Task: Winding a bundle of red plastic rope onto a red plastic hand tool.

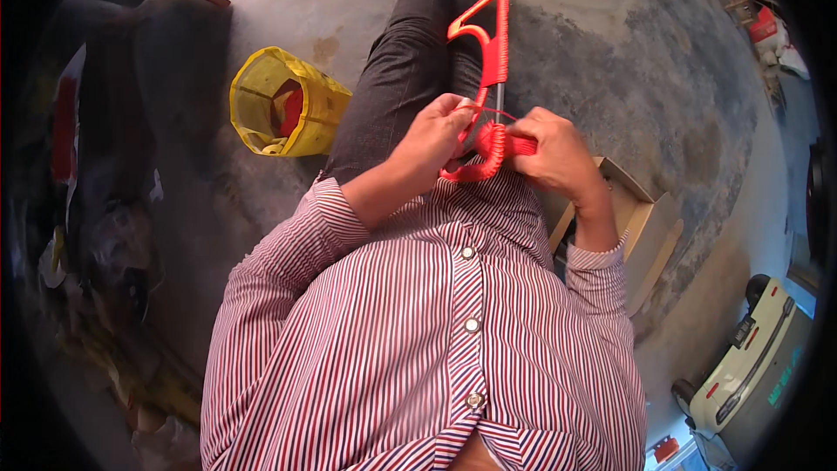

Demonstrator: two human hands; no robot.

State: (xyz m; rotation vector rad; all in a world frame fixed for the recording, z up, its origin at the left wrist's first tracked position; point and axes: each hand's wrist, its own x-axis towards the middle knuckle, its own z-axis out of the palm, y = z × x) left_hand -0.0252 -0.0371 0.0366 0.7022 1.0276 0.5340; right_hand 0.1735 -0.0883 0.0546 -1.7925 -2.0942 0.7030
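On my lap lies a metal frame (pixel 497 57), mostly wrapped in tight turns of red cord, with a bare grey stretch of rod (pixel 500 101) between two wrapped parts. My left hand (pixel 429 138) is closed in a pinch on a thin red cord (pixel 490 110), which runs taut across the rod toward my right hand. Fingers curled, my right hand (pixel 555 153) grips a red cord bundle (pixel 524 146) beside the frame's curved near end. My fingers partly hide that near end and the bundle.
A yellow bucket-like container (pixel 331 113) with red material inside stands on the concrete floor (pixel 602 61) to the left. An open cardboard box (pixel 647 209) sits close by my right forearm. A pale parked vehicle (pixel 741 358) is at the lower right. Dark clutter lines the left side.
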